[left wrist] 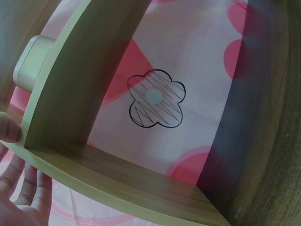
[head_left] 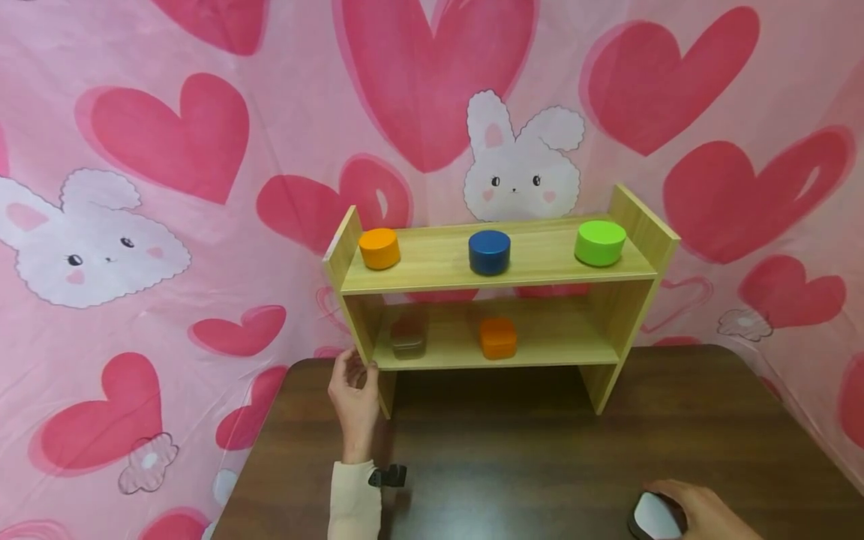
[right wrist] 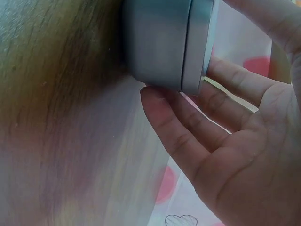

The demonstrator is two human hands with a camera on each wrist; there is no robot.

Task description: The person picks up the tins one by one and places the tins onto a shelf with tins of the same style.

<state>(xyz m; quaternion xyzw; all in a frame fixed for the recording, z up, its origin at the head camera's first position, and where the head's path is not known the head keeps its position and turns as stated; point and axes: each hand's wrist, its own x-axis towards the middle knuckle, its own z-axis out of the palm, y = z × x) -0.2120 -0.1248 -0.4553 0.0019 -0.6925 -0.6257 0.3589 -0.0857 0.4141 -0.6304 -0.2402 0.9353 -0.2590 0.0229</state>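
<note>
My left hand (head_left: 355,394) grips the left side panel of a small two-tier wooden shelf (head_left: 499,365). In the left wrist view, its thumb (left wrist: 8,128) lies at the panel's front edge, with the other fingers along the outer side. At the lower right of the head view, my right hand (head_left: 702,510) holds a grey, square metal tin (head_left: 656,517) with rounded corners. The right wrist view shows curled fingers (right wrist: 174,125) around this tin (right wrist: 157,42), close over the table.
On the upper board stand round tins: orange (head_left: 379,250), blue (head_left: 489,253) and green (head_left: 600,244). The lower board bears a dull, pale square tin (head_left: 408,339) and an orange square tin (head_left: 498,339). A dark wooden table (head_left: 499,450) lies beneath; a pink heart-patterned cloth (head_left: 290,112) hangs behind.
</note>
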